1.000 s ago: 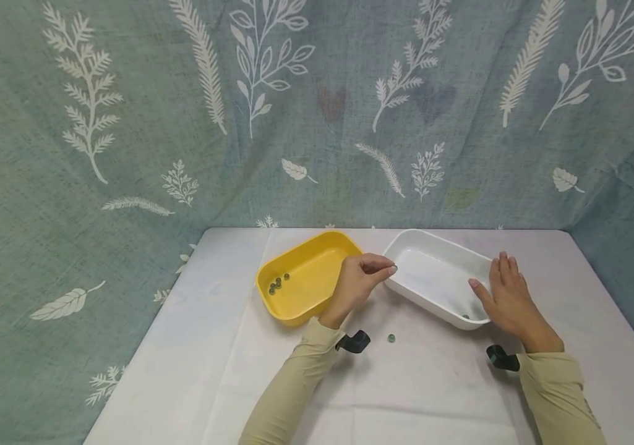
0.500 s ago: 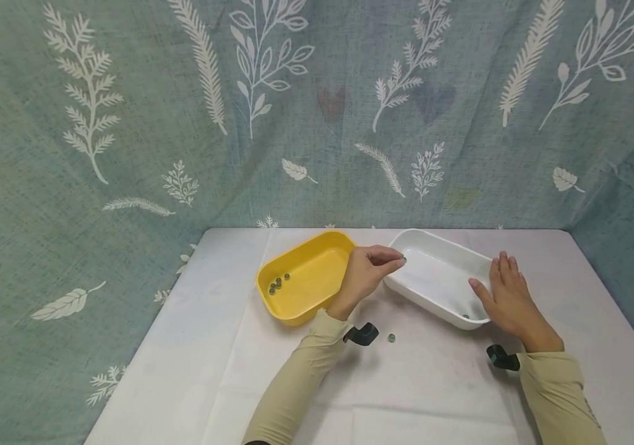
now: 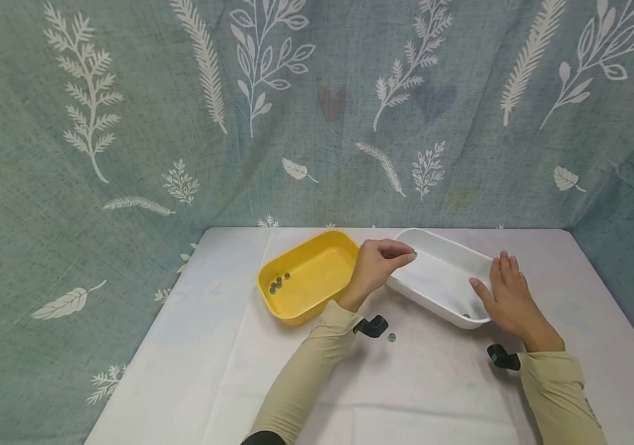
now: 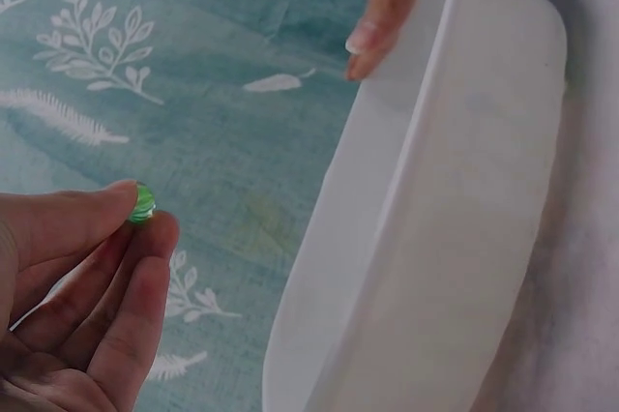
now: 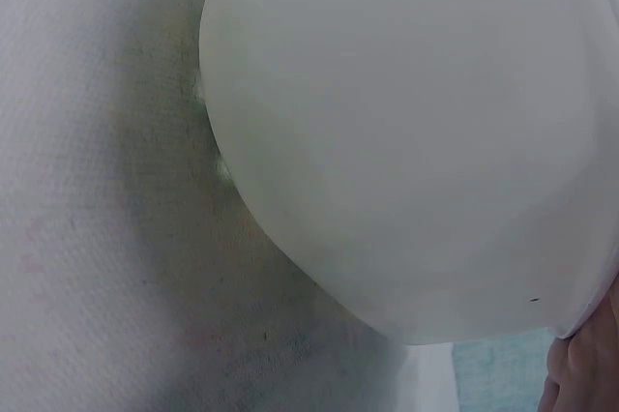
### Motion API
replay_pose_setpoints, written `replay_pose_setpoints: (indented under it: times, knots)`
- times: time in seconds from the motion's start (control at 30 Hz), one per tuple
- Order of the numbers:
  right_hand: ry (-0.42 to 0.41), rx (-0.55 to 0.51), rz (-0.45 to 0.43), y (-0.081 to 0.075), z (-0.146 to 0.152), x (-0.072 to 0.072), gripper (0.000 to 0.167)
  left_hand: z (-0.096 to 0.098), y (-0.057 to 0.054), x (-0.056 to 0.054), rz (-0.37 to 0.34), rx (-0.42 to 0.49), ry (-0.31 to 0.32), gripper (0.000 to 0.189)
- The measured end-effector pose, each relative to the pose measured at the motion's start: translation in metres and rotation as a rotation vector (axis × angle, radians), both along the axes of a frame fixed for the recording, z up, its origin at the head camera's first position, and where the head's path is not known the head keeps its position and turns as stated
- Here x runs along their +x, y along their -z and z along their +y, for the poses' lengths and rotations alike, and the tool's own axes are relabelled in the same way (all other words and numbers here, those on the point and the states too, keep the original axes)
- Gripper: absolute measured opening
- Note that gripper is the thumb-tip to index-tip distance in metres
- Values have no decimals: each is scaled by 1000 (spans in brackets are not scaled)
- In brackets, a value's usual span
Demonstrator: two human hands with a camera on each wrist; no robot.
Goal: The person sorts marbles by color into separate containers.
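Observation:
My left hand (image 3: 379,264) pinches a green marble (image 4: 143,205) between thumb and fingertips, over the left end of the white tub (image 3: 429,303). The marble's swirled green glass shows plainly in the left wrist view. On the tub's right end lies my right hand (image 3: 513,303), its fingers straight along the rim and the thumb spread inward. A small dark marble (image 3: 466,316) sits inside the tub near that thumb. In the right wrist view, the tub's outer wall (image 5: 406,141) covers most of the frame.
Left of the tub stands a yellow tub (image 3: 317,281) with several marbles (image 3: 279,283) at its left end. One loose marble (image 3: 391,337) lies on the white tablecloth (image 3: 433,383) in front. A patterned green cloth (image 3: 305,123) hangs behind the table.
My left hand has moved rightward and slightly farther back, carrying the marble from beside the white tub's left rim to over its inside. The right hand has stayed where it was.

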State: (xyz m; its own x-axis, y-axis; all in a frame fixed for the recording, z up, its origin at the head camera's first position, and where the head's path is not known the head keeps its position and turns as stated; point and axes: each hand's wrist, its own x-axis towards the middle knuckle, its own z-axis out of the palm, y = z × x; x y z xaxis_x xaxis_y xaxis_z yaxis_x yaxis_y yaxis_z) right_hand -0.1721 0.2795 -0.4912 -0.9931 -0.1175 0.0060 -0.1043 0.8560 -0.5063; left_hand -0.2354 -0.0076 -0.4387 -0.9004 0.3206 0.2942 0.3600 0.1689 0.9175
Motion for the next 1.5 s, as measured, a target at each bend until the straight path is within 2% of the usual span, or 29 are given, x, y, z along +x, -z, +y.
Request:
replay_pose_setpoints:
  times: [0.6, 1.0, 1.5]
  knots:
    - [5, -1, 5, 0, 2, 1, 94, 15, 5, -12, -50, -64, -27, 15]
    - [6, 3, -19, -1, 2, -1, 94, 21, 11, -15, -74, -92, -24, 14]
    - [6, -4, -6, 1, 2, -2, 94, 23, 17, -18, -94, -122, -57, 13]
